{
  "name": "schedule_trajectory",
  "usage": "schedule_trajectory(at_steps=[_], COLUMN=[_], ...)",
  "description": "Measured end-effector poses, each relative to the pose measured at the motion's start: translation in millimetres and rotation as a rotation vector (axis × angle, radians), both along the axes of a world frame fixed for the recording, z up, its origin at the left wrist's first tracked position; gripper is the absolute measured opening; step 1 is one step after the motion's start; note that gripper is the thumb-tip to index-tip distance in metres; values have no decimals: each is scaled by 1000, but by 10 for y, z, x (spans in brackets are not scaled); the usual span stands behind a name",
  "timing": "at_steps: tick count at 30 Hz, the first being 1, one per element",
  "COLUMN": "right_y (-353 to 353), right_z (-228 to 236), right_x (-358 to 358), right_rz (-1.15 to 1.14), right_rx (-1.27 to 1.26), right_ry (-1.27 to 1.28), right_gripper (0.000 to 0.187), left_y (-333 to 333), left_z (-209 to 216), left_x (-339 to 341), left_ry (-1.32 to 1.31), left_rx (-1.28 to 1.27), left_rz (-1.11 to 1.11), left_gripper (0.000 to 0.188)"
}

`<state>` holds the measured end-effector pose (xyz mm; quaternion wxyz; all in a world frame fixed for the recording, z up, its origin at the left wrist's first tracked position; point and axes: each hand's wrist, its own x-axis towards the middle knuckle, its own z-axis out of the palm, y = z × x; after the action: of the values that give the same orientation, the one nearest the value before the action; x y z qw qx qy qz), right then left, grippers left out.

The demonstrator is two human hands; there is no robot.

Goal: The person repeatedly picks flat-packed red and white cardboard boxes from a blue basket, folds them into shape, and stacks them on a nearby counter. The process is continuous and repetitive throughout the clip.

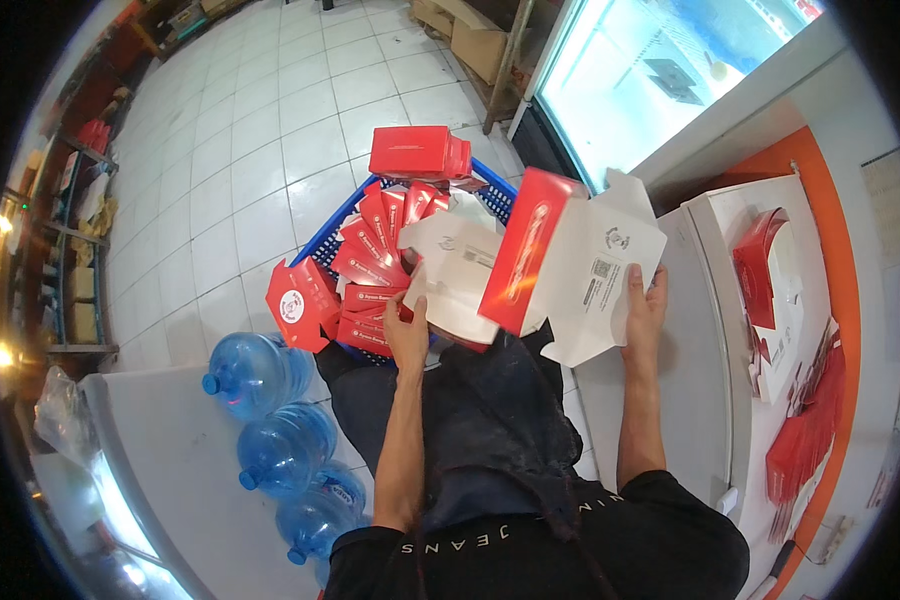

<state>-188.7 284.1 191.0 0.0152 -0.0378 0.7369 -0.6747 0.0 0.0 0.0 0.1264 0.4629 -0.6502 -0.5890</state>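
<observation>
Landmark, the blue plastic basket (498,196): perforated lattice wall, smooth rim, set before my knees. In it, red folded cartons (370,250), thin glossy paperboard, fanned like cards; on its far rim, a squared red stack (410,150). Ribless white tiles (260,160) run out beyond the basket. Nearer me and left of it, ridged translucent blue water bottles (275,447) lie in a row. Right of the basket, a smooth white cabinet (660,390); beyond and to the right, a lit glass-fronted fridge (660,80). Hard to make out: the basket's bottom, buried under card; my right fingers, partly behind the board; the lowest bottle, mostly covered. My left hand (407,330) is at the edge of a pale carton (450,262) lying over the basket's near right part; whether finger and thumb close on it I cannot tell. My right hand (647,308) is clamped on the red-and-white carton (575,262), thumb on its face, above and right of the basket's near right side. That carton: opened out, matte white panel with angular flaps, dark print and a square code, one long red panel with white lettering.
</observation>
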Motion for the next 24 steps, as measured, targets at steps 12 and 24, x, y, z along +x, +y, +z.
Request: schedule_trajectory(at_steps=[12,24], right_y=[-186,-194], right_z=[607,669], right_x=[356,758], right_rz=[339,407], right_rx=[502,744], right_ry=[84,436], right_gripper=[36,57], left_y=[559,459], left_z=[1374,1539], left_x=[-201,-118], left_ry=[522,498], left_rx=[96,214], left_rz=[-125,-6], left_gripper=[74,58])
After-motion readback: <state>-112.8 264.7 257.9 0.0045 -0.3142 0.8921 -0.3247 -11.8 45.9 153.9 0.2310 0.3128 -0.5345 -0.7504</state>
